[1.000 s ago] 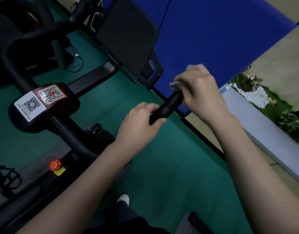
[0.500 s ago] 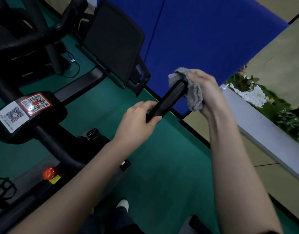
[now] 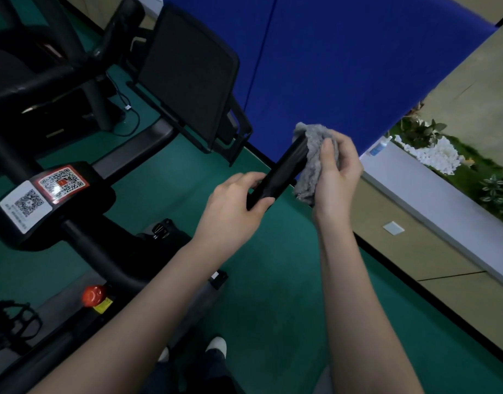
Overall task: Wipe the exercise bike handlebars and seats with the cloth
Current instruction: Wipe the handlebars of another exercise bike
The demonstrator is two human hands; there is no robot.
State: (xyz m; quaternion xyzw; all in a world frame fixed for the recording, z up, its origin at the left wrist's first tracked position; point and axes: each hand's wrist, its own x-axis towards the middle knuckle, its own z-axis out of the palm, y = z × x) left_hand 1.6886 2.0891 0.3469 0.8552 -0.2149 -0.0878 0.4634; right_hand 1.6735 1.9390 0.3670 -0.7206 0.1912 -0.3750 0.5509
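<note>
A black handlebar grip [image 3: 284, 170] of the exercise bike juts up and to the right at the centre of the head view. My left hand [image 3: 239, 203] grips its lower part. My right hand [image 3: 337, 172] holds a grey fluffy cloth [image 3: 314, 157] bunched against the grip's right side and outer end, thumb pressed on the cloth. The bike's black stem with two QR-code stickers [image 3: 43, 194] lies at the left. The seat is out of view.
The bike's black screen [image 3: 188, 75] stands behind the handlebar. A red knob [image 3: 92, 295] and a pedal [image 3: 14, 322] sit lower left. Another bike frame [image 3: 46, 69] fills the upper left. A blue partition [image 3: 344, 58] and a grey ledge [image 3: 443, 200] with plants run along the right. Green floor lies below.
My right hand has slid off the grip's end to its right side, so the cloth now shows. My left hand has kept its hold. The camera has swung slightly.
</note>
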